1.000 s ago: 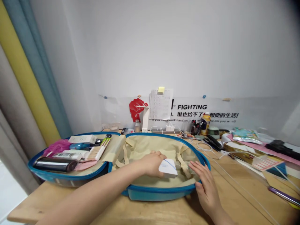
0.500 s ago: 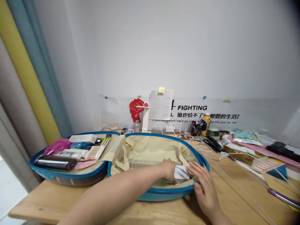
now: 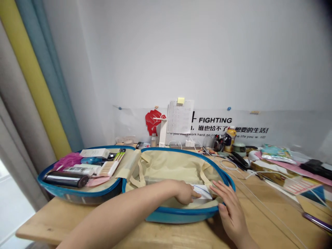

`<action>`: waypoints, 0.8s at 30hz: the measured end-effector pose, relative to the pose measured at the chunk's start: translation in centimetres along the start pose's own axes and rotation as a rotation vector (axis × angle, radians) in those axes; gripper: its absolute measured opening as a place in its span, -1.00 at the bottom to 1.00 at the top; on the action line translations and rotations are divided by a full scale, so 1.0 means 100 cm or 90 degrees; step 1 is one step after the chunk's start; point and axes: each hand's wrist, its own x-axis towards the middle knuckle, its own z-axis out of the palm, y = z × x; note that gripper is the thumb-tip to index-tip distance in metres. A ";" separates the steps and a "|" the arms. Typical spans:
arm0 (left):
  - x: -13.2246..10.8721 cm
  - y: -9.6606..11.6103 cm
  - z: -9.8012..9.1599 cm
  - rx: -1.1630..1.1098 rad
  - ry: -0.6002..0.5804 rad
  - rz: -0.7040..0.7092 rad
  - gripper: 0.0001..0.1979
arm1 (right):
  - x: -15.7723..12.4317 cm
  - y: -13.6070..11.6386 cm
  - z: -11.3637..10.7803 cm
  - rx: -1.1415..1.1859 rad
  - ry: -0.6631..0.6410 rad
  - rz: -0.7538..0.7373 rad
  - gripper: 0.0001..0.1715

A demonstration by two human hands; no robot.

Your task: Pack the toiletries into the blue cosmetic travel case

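Observation:
A blue suitcase lies open on the wooden desk, its right half lined in beige. Inside that half, near the front right corner, my left hand is closed on a small white box with a thin blue line, pressing it low against the lining. My right hand rests flat on the suitcase's front right rim, fingers stretched out, fingertips touching the box's edge. The left half holds toiletries: a black tube, a pink puff, white tubes, cotton swabs.
The desk to the right carries white cables, a yellow bottle, a green jar, black items, a colourful packet and papers. A banner with "FIGHTING" and a paper sheet hang on the wall. Curtains hang at the left.
My left hand has carried the white box from the middle of the right half to its front right corner and lowered it. My right hand stayed on the rim.

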 end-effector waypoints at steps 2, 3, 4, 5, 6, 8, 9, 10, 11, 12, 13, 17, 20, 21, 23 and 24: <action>0.000 0.003 0.000 0.007 -0.006 0.000 -0.49 | 0.001 0.000 0.000 0.001 0.002 -0.005 -0.52; -0.001 0.005 -0.001 0.010 -0.007 0.000 -0.50 | 0.001 0.001 0.000 0.004 0.006 -0.005 -0.53; -0.003 0.006 -0.003 0.012 -0.004 -0.001 -0.51 | 0.001 0.001 0.001 0.007 0.010 -0.006 -0.53; -0.007 0.006 -0.006 0.013 0.005 -0.001 -0.51 | 0.001 0.002 0.001 0.010 0.014 -0.006 -0.53; -0.012 0.004 -0.010 0.014 0.022 -0.003 -0.49 | 0.001 0.002 0.001 0.010 0.015 -0.007 -0.53; -0.028 -0.009 -0.022 0.018 0.080 -0.024 -0.45 | 0.000 0.004 0.002 0.007 0.014 -0.010 -0.53; -0.039 -0.021 -0.029 0.022 0.119 -0.046 -0.46 | 0.000 0.005 0.001 0.004 0.011 -0.013 -0.53; -0.052 -0.036 -0.036 0.029 0.162 -0.081 -0.48 | 0.000 0.005 0.001 0.000 0.008 -0.016 -0.53; -0.067 -0.055 -0.043 0.039 0.206 -0.126 -0.51 | 0.000 0.005 0.000 -0.003 0.007 -0.020 -0.53; -0.083 -0.076 -0.049 0.051 0.245 -0.179 -0.55 | 0.000 0.005 0.000 -0.008 0.003 -0.024 -0.53; -0.101 -0.098 -0.054 0.065 0.279 -0.237 -0.57 | 0.001 0.005 -0.001 -0.012 0.002 -0.029 -0.54; -0.178 -0.185 -0.053 0.116 0.326 -0.478 -0.58 | 0.003 0.003 -0.003 -0.014 0.006 -0.038 -0.54; -0.227 -0.231 -0.038 0.137 0.292 -0.597 -0.58 | 0.002 0.004 -0.002 -0.017 0.012 -0.043 -0.54; -0.238 -0.243 -0.032 0.142 0.276 -0.622 -0.58 | 0.001 0.005 -0.002 -0.020 0.013 -0.044 -0.54; -0.253 -0.260 -0.023 0.151 0.244 -0.654 -0.57 | -0.001 0.008 -0.001 -0.026 0.004 -0.043 -0.55; -0.257 -0.266 -0.020 0.156 0.230 -0.662 -0.56 | -0.002 0.009 0.000 -0.028 -0.001 -0.044 -0.56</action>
